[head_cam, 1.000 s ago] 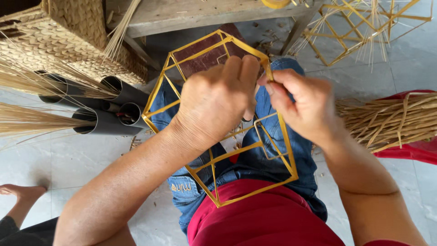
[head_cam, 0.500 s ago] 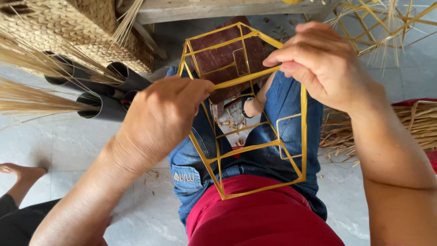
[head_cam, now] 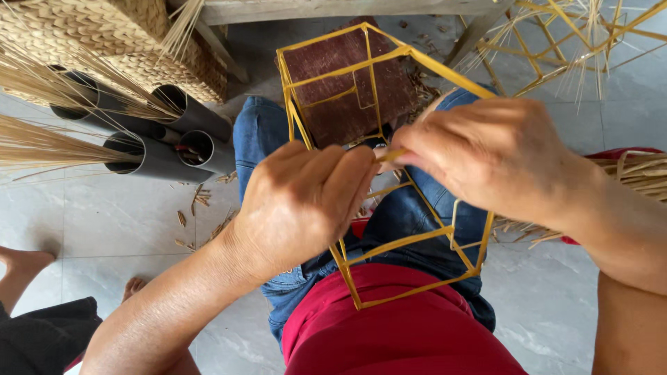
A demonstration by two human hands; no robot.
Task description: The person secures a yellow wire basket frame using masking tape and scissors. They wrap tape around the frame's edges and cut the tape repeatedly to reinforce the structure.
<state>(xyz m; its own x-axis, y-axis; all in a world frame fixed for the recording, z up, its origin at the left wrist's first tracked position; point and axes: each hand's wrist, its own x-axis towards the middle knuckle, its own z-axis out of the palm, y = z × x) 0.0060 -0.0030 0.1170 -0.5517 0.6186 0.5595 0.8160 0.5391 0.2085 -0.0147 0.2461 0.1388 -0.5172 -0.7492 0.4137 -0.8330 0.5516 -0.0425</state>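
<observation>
My left hand (head_cam: 302,201) and my right hand (head_cam: 486,156) meet over my lap, both closed in a pinching grip on one thin strip of the yellow bamboo frame (head_cam: 379,167); the frame sits tilted on my jeans (head_cam: 260,135), its lower edge against my red shirt (head_cam: 396,333); grey tubes (head_cam: 156,149) holding straw lie on the tiled floor (head_cam: 118,215) to my left, beside a woven basket (head_cam: 90,35); someone's bare foot (head_cam: 21,267) shows at the left edge.

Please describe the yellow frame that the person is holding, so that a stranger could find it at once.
Look at the lap in blue jeans in the middle of the view. Over it, the left hand and the right hand grip a box-like cage of thin yellow strips. Unlike the similar frame lying at the upper right, this one is held.
</observation>
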